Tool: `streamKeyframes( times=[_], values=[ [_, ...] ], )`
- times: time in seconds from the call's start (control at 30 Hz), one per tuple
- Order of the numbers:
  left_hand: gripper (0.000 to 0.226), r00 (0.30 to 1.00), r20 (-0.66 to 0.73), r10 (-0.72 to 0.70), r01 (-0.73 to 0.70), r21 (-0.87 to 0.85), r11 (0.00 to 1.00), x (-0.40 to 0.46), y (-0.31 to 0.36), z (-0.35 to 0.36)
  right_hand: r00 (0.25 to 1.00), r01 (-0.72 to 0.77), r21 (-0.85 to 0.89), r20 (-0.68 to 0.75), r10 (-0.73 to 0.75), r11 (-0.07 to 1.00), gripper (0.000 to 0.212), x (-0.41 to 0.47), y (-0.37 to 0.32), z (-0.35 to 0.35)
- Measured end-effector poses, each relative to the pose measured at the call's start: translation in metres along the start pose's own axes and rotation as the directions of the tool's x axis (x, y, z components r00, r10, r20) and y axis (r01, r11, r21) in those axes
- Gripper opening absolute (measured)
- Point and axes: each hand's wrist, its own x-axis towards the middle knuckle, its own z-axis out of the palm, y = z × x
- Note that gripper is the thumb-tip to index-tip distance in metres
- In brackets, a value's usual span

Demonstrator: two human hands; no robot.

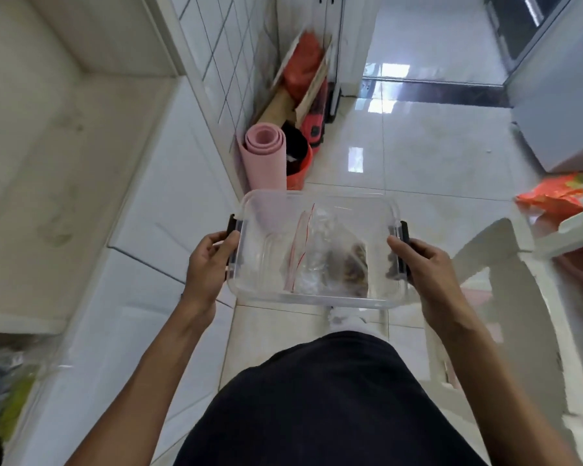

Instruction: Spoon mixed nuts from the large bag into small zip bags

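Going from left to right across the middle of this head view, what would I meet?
Left hand → clear box → zip bags → bag of nuts → right hand, both hands gripping the box's side latches.

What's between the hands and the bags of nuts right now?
The clear container itself. The left hand and right hand grip its two ends, while the zip bags and nuts lie inside. Its side latches look closed, so a lid probably covers them, though the blur makes that uncertain.
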Motion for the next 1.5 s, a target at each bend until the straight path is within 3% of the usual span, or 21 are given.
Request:
streamKeyframes(
  times=[0.13,0.27,0.4,0.53,0.7,0.8,0.9,0.97,1.07,1.27,1.4,1.5],
  values=[
    [0.031,0.982,-0.181,-0.045,0.028,-0.096,0.995,0.042,0.015,0.0,0.984,0.012,-0.085,0.178,0.003,0.996,0.022,0.092,-0.041,0.041],
    [0.032,0.923,-0.371,-0.102,0.021,-0.216,0.976,0.061,0.039,0.008,0.913,0.107,-0.188,0.408,-0.022,0.976,0.02,0.176,-0.101,0.084],
    [0.04,0.81,-0.566,-0.154,-0.039,-0.314,0.949,0.063,0.068,0.013,0.766,0.229,-0.215,0.641,-0.039,0.949,0.018,0.24,-0.173,0.136],
    [0.045,0.677,-0.711,-0.191,-0.145,-0.383,0.912,0.055,0.097,0.014,0.555,0.33,-0.175,0.831,-0.041,0.928,0.024,0.273,-0.239,0.204],
    [0.036,0.533,-0.835,-0.139,-0.335,-0.359,0.871,0.033,0.136,-0.011,0.354,0.343,-0.095,0.935,-0.035,0.934,0.042,0.267,-0.294,0.29],
    [0.037,0.45,-0.884,-0.123,-0.42,-0.331,0.845,0.021,0.153,-0.04,0.294,0.398,-0.075,0.955,-0.05,0.915,0.054,0.244,-0.31,0.34],
    [0.025,0.366,-0.918,-0.154,-0.45,-0.319,0.834,0.018,0.157,-0.072,0.229,0.433,-0.03,0.97,-0.078,0.901,0.041,0.218,-0.313,0.382],
    [0.023,0.322,-0.93,-0.176,-0.456,-0.315,0.833,0.021,0.156,-0.093,0.206,0.432,-0.012,0.975,-0.086,0.902,0.017,0.205,-0.311,0.408],
    [0.031,0.308,-0.933,-0.187,-0.462,-0.319,0.828,0.028,0.155,-0.121,0.227,0.438,-0.024,0.97,-0.085,0.899,0.008,0.195,-0.304,0.444],
    [0.038,0.28,-0.929,-0.242,-0.398,-0.342,0.852,0.054,0.143,-0.155,0.252,0.544,-0.11,0.967,-0.037,0.832,0.02,0.198,-0.286,0.499],
    [0.038,0.325,-0.913,-0.247,-0.34,-0.356,0.87,0.064,0.135,-0.165,0.202,0.641,-0.069,0.976,-0.081,0.765,0.015,0.206,-0.271,0.522],
    [0.048,0.316,-0.911,-0.266,-0.331,-0.368,0.869,0.065,0.136,-0.165,0.166,0.674,-0.042,0.981,-0.097,0.738,0.018,0.211,-0.271,0.529]
  ],
)
